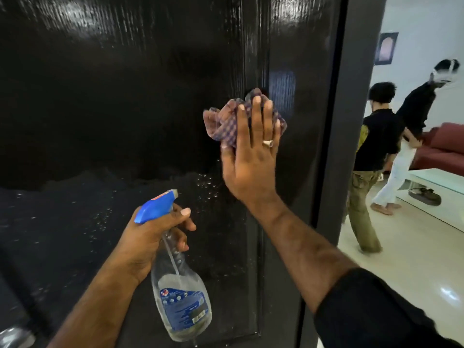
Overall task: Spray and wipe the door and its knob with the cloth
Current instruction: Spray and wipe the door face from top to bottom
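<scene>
A glossy black door [113, 96] fills most of the view. Spray droplets bead on its lower half. My right hand [251, 156] presses a crumpled checked cloth [223, 121] flat against the door near its right edge, fingers straight. My left hand [153, 237] grips the neck of a clear spray bottle [180, 297] with a blue trigger head, held upright below the cloth. A shiny metal knob [12, 337] shows partly at the bottom left corner.
The dark door frame [351, 121] stands right of the door. Beyond it, two people [376, 159] move in a bright room with a red sofa [442, 144] and a white low table [442, 182].
</scene>
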The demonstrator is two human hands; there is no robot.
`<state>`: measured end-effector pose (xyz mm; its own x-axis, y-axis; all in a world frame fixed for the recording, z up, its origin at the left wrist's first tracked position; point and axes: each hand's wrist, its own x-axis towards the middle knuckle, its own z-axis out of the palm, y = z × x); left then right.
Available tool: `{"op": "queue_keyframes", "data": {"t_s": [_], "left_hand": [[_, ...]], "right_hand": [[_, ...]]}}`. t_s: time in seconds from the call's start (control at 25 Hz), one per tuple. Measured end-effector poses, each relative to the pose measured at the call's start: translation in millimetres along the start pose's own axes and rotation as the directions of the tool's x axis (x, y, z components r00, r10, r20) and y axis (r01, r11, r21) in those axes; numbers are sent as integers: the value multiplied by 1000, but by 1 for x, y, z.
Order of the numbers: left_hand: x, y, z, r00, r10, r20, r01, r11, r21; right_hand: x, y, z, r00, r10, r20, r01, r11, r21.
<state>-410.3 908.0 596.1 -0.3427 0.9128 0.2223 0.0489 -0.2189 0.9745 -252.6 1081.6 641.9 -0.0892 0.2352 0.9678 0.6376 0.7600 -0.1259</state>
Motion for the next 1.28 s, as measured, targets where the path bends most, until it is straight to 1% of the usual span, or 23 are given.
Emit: {"op": "queue_keyframes", "data": {"t_s": [0.08, 0.16, 0.24, 0.28, 0.36, 0.4, 0.44, 0.48, 0.52, 0.6, 0.64, 0.68, 0.72, 0.76, 0.8, 0.84, 0.88, 0.92, 0.96, 1.04, 1.12, 1.2, 1.28], "left_hand": [[-10, -5, -15, 998, 16, -67, -19, 999, -40], [-18, -8, -30, 996, 29, -88, -32, 999, -41], [-25, -9, -49, 995, 42, -86, -45, 999, -30], [-29, -8, -59, 994, 52, -99, -55, 998, -26], [-30, -6, -74, 991, 54, -125, -53, 999, 6], [-29, -5, -78, 990, 58, -131, -57, 998, 11], [-29, -5, -82, 989, 63, -135, -62, 998, 6], [-29, -5, -85, 988, 69, -142, -69, 998, 2], [-30, -5, -90, 985, 77, -153, -78, 997, -1], [-32, -4, -102, 980, 91, -179, -97, 995, -26], [-35, -4, -111, 979, 91, -184, -100, 994, -40], [-39, -2, -126, 976, 94, -194, -106, 993, -50], [-42, -1, -139, 974, 103, -203, -116, 992, -50], [-44, 0, -152, 970, 108, -216, -121, 992, -48], [-44, 0, -166, 966, 108, -234, -122, 992, -44], [-44, 1, -179, 963, 106, -246, -121, 992, -45], [-43, 1, -192, 962, 105, -251, -122, 991, -52], [-42, 2, -201, 963, 104, -249, -123, 991, -60], [-41, 2, -212, 966, 102, -238, -120, 991, -65], [-39, 3, -232, 973, 108, -204, -124, 990, -64], [-40, 3, -260, 979, 106, -174, -122, 989, -85], [-40, 6, -281, 983, 107, -150, -121, 989, -84], [-37, 10, -302, 986, 115, -118, -124, 990, -74]], "right_hand": [[-41, -23, 21, 986, -137, 100, 133, 990, 39], [-110, -13, 24, 890, -382, 250, 388, 921, 29], [-130, 15, 16, 820, -500, 279, 529, 848, -32], [-117, 16, 18, 848, -471, 241, 496, 867, -50], [-72, -10, 28, 975, -206, 77, 212, 975, -73], [-49, -37, 35, 998, -60, -3, 59, 997, -51], [-36, -64, 42, 1000, 0, -26, -1, 1000, -22], [-37, -85, 52, 999, -45, 13, 45, 999, -3], [-55, -97, 61, 978, -185, 94, 186, 983, 6], [-107, -88, 64, 817, -499, 289, 516, 857, 21], [-121, -70, 56, 739, -576, 350, 613, 790, 3], [-120, -57, 50, 715, -611, 340, 656, 755, -21], [-107, -51, 49, 754, -592, 286, 629, 775, -55], [-87, -57, 50, 844, -496, 204, 520, 850, -88], [-64, -75, 55, 940, -326, 101, 336, 936, -104], [-44, -106, 62, 991, -131, 1, 131, 987, -89], [-34, -142, 73, 999, -11, -45, 9, 998, -58], [-38, -170, 85, 999, -17, -30, 16, 999, -36], [-55, -189, 97, 991, -128, 34, 129, 991, -28], [-105, -191, 106, 883, -420, 208, 436, 899, -35], [-124, -173, 96, 812, -515, 274, 556, 826, -95], [-96, -176, 95, 919, -353, 178, 379, 913, -149], [-49, -219, 107, 999, -30, -21, 26, 990, -138]]}}
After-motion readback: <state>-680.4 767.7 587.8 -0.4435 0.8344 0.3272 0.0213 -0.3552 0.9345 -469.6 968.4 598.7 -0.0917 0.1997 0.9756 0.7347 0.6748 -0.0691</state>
